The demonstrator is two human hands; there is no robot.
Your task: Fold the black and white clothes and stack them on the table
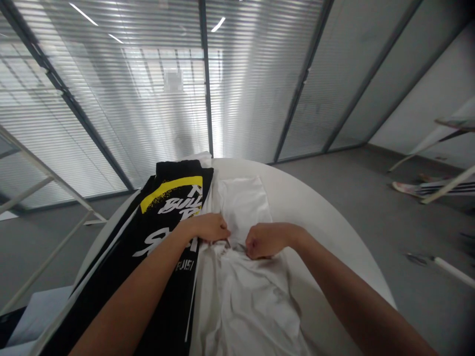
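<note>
A white garment point(256, 301) of thin, creased cloth lies lengthwise on the round white table point(326, 222); its exact kind does not show. My left hand point(211, 227) is closed on the cloth near its middle, at the left edge. Opposite it, my right hand point(265, 240) makes a fist on the same cloth, a short gap away. Between the two hands the fabric bunches up. Beside it on the left lies a black garment point(166, 277) with a yellow arc and white lettering, partly under my left forearm.
A metal frame point(48, 178) stands left of the table. Glass partitions with blinds point(252, 99) rise behind it. On the right are a white chair point(430, 143), a shoe point(404, 188) on the floor and a pale rod point(454, 272). Papers point(40, 314) lie at lower left.
</note>
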